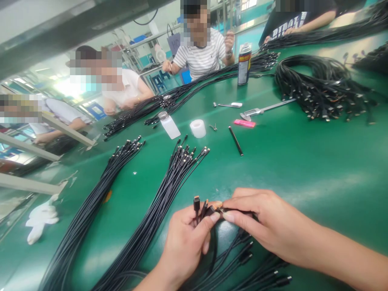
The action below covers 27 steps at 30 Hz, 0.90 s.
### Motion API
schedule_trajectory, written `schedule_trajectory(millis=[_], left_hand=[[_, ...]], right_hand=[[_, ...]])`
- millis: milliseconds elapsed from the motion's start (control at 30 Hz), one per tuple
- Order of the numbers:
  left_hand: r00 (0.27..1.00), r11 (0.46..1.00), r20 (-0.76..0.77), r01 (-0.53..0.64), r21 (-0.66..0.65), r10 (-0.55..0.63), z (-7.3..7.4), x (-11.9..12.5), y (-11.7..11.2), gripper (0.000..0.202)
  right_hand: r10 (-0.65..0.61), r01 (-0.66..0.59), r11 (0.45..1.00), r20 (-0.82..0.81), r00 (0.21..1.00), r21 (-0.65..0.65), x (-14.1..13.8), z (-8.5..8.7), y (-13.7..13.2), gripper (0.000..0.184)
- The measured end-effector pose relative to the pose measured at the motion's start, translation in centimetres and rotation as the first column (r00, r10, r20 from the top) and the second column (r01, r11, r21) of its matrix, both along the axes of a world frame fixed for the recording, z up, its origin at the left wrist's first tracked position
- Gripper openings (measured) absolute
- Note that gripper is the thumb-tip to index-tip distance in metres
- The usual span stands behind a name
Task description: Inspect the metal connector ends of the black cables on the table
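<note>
My left hand (184, 238) grips several black cables just below their plug ends. One plug (197, 203) with an orange-tipped neighbour stands up above my fingers. My right hand (266, 222) comes in from the right and pinches a black cable end (218, 210) against the left fingertips. Below both hands, a loose bunch of black cables with plugs (242, 258) lies on the green bench top (303, 161). Two long parallel cable bundles (151, 206) run up the bench to the left of my hands, and their orange-tipped ends point away from me.
Farther off lie a coiled cable heap (315, 89), a spray can (244, 64), a digital caliper (263, 109), a white bottle (169, 125), a tape roll (198, 128), and a black pen (235, 140). Co-workers (201, 56) sit across the bench.
</note>
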<state>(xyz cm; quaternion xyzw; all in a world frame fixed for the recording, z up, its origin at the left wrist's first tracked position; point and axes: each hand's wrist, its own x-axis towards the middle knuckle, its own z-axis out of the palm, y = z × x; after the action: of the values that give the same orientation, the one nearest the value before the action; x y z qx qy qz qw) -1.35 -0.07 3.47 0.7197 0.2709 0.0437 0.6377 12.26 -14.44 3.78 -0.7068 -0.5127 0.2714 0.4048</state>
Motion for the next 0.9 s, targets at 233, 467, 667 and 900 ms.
schedule_trajectory(millis=[233,467,667,900], left_hand=[[1.000,1.000,0.000,-0.008,-0.009,0.008,0.10,0.06,-0.02,0.035],[0.999,0.999,0.026,-0.039,-0.021,0.039,-0.09,-0.21,0.19,0.031],[0.999,1.000,0.033,-0.009,-0.024,0.010,0.18,-0.21,0.21,0.033],[1.000,0.999,0.024,0.008,-0.046,-0.006,0.25,-0.01,-0.08,0.033]], right_hand=[[-0.008,0.008,1.000,0.008,1.000,-0.011,0.21,0.04,0.18,0.029],[-0.032,0.034,0.999,0.050,0.998,-0.041,0.62,-0.24,0.09,0.029],[-0.020,0.020,1.000,-0.030,0.999,-0.001,0.51,0.06,0.07,0.025],[-0.009,0.009,1.000,-0.028,1.000,0.008,0.38,0.04,0.26,0.026]])
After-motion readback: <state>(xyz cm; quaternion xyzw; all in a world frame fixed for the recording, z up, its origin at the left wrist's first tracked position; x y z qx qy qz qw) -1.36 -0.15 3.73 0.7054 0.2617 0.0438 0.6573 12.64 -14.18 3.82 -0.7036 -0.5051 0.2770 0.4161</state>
